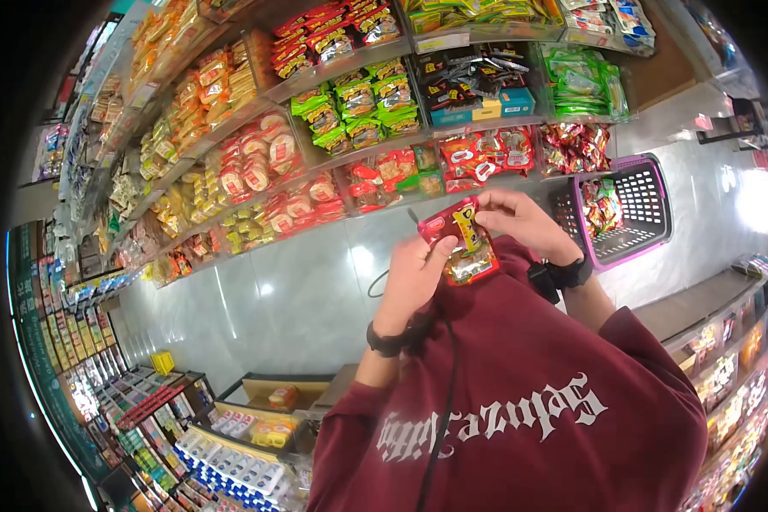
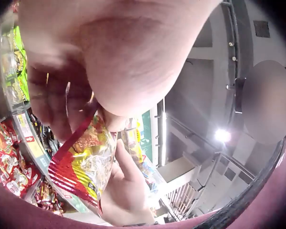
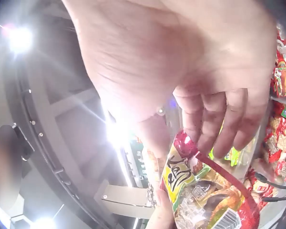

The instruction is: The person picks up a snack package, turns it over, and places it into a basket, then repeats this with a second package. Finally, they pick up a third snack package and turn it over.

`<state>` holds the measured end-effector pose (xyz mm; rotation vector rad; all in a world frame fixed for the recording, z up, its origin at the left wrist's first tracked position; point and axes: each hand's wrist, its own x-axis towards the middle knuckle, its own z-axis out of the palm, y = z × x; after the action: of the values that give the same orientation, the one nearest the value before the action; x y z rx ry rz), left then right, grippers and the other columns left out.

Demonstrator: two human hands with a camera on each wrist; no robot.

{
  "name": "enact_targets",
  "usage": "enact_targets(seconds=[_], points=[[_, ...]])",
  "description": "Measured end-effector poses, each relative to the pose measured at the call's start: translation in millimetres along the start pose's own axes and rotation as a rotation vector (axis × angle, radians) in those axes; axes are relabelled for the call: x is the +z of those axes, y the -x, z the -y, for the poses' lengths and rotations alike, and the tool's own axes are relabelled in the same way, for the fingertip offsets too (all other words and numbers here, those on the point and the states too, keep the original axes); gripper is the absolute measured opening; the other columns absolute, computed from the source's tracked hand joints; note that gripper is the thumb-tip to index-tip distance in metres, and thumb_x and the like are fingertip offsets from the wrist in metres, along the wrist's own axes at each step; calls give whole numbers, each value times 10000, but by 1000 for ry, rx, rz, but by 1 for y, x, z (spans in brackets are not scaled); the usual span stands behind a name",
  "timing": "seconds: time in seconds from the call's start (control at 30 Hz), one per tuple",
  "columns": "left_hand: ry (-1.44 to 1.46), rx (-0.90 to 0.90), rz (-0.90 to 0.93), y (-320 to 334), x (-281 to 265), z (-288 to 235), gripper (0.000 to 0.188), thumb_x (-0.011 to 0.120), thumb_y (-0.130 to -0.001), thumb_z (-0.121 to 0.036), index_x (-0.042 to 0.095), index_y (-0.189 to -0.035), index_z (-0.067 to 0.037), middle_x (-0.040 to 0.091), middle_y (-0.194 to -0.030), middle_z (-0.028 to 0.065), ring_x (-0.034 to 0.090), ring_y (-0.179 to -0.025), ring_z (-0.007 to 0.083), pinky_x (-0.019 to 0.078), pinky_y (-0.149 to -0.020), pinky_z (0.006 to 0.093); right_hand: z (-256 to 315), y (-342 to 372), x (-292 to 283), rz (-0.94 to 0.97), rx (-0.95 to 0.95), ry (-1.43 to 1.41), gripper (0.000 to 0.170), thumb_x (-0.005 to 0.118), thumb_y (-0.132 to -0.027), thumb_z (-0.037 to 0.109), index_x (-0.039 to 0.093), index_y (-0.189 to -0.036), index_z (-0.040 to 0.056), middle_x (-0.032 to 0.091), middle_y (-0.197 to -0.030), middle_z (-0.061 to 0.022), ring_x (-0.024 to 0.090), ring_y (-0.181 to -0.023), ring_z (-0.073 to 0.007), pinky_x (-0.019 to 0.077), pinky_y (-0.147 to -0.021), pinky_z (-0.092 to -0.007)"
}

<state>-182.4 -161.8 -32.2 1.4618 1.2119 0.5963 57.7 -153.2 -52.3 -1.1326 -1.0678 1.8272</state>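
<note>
Both hands hold one small red snack packet (image 1: 462,243) with a yellow label and a clear window, in front of the maroon sweatshirt (image 1: 520,367). My left hand (image 1: 416,275) pinches its left edge, thumb on the face turned towards me. At the opposite upper corner, my right hand (image 1: 514,220) grips the packet between thumb and fingers. The left wrist view shows the packet (image 2: 88,160) under the left hand (image 2: 128,57), its striped red end sticking out. In the right wrist view, a barcode shows on the packet (image 3: 205,195) below the right hand (image 3: 181,62).
Tiered shelf bins (image 1: 358,107) full of wrapped snacks curve across the far side. A black basket with a purple rim (image 1: 667,196) stands at the right, red packets (image 1: 602,209) inside. Shiny grey floor (image 1: 273,294) lies between the shelves and lower display stands (image 1: 230,461).
</note>
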Motion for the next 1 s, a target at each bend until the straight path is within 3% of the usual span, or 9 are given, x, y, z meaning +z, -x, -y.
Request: enact_targets(seconds=[0.2,0.3,0.43,0.6,0.7,0.8,1.0], points=[[-11,49,128,63,-21,19,261,686,-1000,-261,744,-1122,-38,749,-935,143,712,-800,282,535,-760,380,-15,42,74,-81,76,11,226,709,-999,198,707,-1111,3,704,-1024,1,609,-943,-54,505,-822,-259],[157,66,157,84,-12,42,261,691,-994,-269,751,-1120,-49,755,-946,135,710,-807,274,533,-769,374,-32,72,92,-199,95,78,210,716,-990,185,713,-1072,-8,715,-984,-1,624,-905,-54,511,-779,-249],[132,160,288,98,-5,44,271,711,-977,-278,754,-1131,-59,757,-941,129,707,-783,259,533,-740,365,-33,113,113,-346,135,111,130,706,-998,105,700,-1053,-13,700,-954,4,614,-876,-41,516,-773,-238],[59,160,404,98,9,42,272,731,-956,-263,746,-1124,-48,750,-926,127,693,-757,251,526,-736,354,-36,151,125,-471,87,126,129,689,-1002,88,697,-1064,-25,700,-948,-5,622,-877,-50,525,-784,-244],[195,108,390,103,19,24,244,732,-946,-250,740,-1062,-35,720,-901,120,676,-765,246,512,-738,345,-50,168,127,-514,36,125,152,707,-980,121,712,-1054,-11,712,-942,-10,634,-878,-67,524,-779,-259],[4,350,397,96,33,24,209,729,-940,-229,734,-1000,-29,658,-850,98,643,-765,234,500,-718,339,-58,188,124,-561,5,131,152,703,-975,117,710,-1048,-16,717,-943,-24,647,-882,-80,533,-787,-268],[-20,330,492,107,91,10,197,722,-942,-206,724,-944,-10,597,-844,81,597,-766,223,483,-711,334,-81,244,103,-637,3,43,130,670,-1007,77,675,-1087,-26,708,-979,-20,654,-906,-68,545,-803,-248]])
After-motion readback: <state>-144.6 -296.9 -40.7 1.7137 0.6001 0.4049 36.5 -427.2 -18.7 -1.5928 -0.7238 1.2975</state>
